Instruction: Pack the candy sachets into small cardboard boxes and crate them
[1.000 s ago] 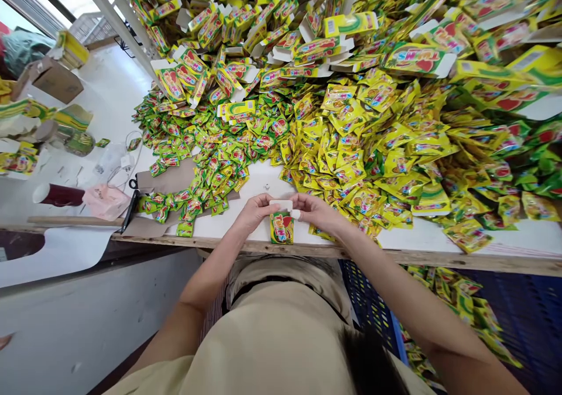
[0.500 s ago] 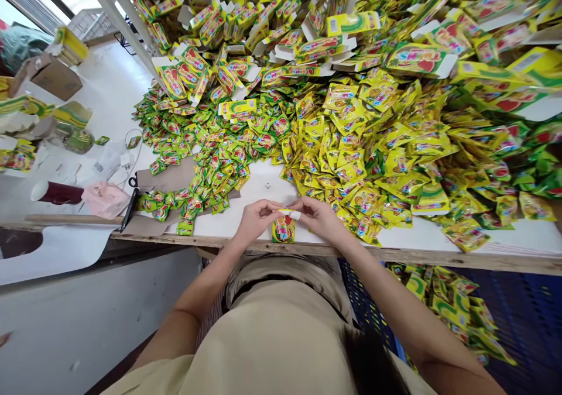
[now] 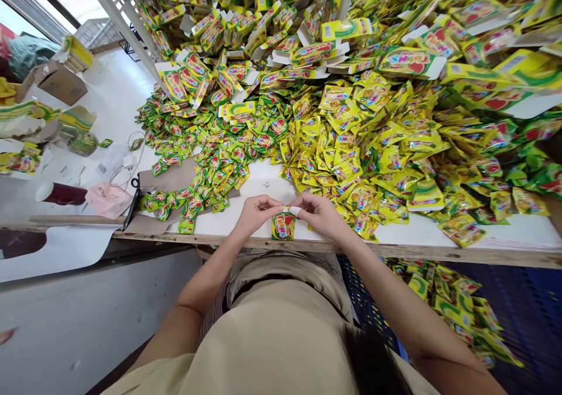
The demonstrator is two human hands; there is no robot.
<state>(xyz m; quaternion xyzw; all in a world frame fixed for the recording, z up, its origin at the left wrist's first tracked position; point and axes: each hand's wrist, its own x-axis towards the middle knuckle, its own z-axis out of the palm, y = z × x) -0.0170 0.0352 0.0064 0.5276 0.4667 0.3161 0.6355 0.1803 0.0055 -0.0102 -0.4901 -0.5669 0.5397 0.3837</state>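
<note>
A white, wood-edged table (image 3: 264, 175) carries heaped green packets (image 3: 222, 164), yellow packets (image 3: 346, 155) and a dark red cup (image 3: 65, 194).

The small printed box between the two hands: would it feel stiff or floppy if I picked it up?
The printed box looks fairly stiff, judging by its flat face and straight edges. It is probably light, as the left hand and right hand pinch only its upper end. That flat face also makes rolling unlikely.

Box (image 3: 283, 227) between hands (image 3: 253, 214), packets (image 3: 349, 160) behind
</note>
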